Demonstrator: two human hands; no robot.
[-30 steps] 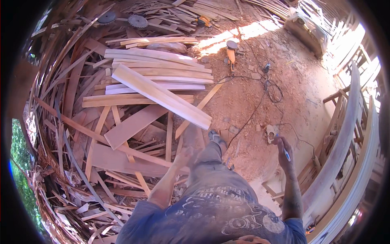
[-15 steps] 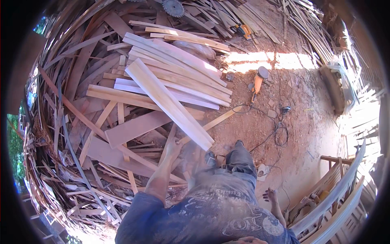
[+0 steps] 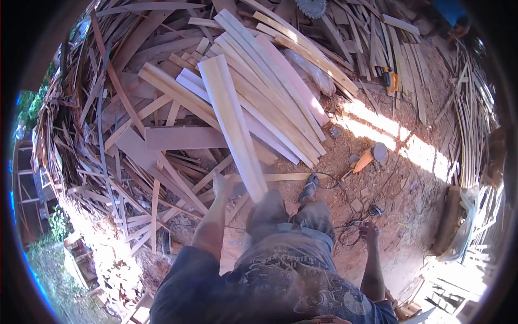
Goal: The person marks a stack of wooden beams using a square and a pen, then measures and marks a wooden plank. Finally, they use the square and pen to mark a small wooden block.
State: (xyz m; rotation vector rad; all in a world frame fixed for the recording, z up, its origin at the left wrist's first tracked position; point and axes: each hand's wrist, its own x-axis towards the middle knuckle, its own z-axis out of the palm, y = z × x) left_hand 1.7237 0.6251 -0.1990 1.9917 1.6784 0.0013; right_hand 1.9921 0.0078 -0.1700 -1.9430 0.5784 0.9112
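My left hand [image 3: 221,185] is closed around the near end of a thin wooden strip [image 3: 291,177], left of my legs. The strip runs rightward, passing the lower end of a long pale board [image 3: 231,121]. That board lies slanted on top of a stack of planks [image 3: 275,102]. My right hand [image 3: 369,232] hangs out to the right, above the dirt floor, with its fingers apart and nothing in them. An orange angle grinder [image 3: 364,162] lies on the floor ahead of it.
Scrap wood [image 3: 135,178] is heaped on the left. A yellow power tool [image 3: 390,81] and a round saw blade [image 3: 311,6] lie farther off. Cables [image 3: 353,208] curl over the floor [image 3: 410,200] near my right hand. More strips [image 3: 469,113] stand at the right.
The view has turned, and the planks and grinder appear rotated. My right hand has risen and moved forward. One foot now shows ahead, beside the strip. My left hand stays at the strip's end.
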